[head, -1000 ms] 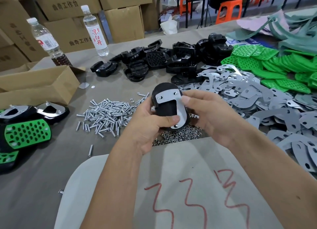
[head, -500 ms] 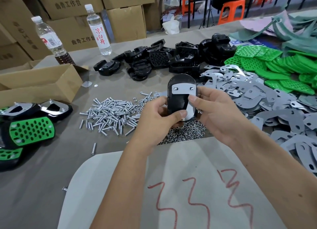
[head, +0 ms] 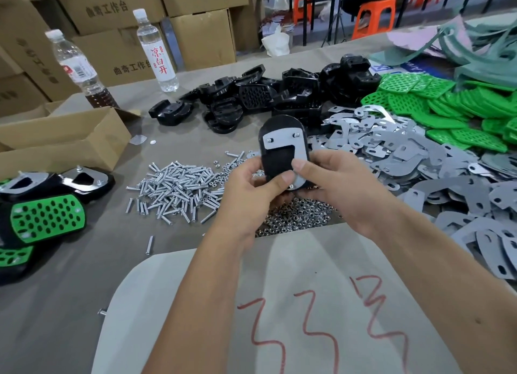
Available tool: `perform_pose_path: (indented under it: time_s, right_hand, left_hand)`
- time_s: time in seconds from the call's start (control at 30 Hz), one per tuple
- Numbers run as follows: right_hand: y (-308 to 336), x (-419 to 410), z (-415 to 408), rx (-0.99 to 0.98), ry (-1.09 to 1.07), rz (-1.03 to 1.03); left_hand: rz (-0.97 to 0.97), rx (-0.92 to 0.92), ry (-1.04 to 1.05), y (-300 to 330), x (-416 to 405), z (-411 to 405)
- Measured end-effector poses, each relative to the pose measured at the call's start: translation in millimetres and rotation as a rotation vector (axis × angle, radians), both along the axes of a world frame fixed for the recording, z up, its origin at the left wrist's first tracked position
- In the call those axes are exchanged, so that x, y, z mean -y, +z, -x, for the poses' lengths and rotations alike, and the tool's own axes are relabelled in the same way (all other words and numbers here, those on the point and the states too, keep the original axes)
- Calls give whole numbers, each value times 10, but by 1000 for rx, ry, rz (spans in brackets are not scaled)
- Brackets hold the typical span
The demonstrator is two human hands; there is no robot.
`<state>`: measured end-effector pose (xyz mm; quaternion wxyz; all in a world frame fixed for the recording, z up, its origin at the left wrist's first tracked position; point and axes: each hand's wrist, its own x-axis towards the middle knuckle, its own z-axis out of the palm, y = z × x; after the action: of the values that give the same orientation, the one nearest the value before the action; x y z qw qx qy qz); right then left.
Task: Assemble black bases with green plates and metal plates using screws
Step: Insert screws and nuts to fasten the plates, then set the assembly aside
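Overhead, two hands (head: pixel 251 194) (head: pixel 335 189), one black base (head: pixel 277 161), two bottles (head: pixel 75 68) (head: pixel 156 51).

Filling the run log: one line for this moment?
left hand: holds base | right hand: thumb on metal plate | screws: piled

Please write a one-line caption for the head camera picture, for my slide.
Both hands, left and right, hold a black base with a metal plate above piles of screws and nuts.

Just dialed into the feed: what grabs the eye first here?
Both hands, left hand and right hand, grip a black base with a metal plate on it at centre. Right of it sprawl loose metal plates and bright green plates; left lies a screw pile.
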<state>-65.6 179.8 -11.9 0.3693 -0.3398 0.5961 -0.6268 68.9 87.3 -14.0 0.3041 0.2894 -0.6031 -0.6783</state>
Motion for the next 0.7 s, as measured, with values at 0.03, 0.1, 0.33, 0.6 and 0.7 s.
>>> perform_pose_path:
  time_s: [0.03,0.1,0.33,0.6,0.7]
  right_hand:
    - [-12,2,2,-1,23,-4]
    - [-27,6,-7,6,10,6]
    - [-11,-25,144,-82,-239,17]
    - [39,-171,576,-8,-607,23]
    - [61,-176,621,35,-662,61]
  left_hand:
    - [20,1,25,0,-4,5]
    - [108,35,93,-2,-25,16]
    - [547,260,401,-32,-415,396]
    - [872,704,150,-13,-534,779]
    - [1008,779,3,2,-533,824]
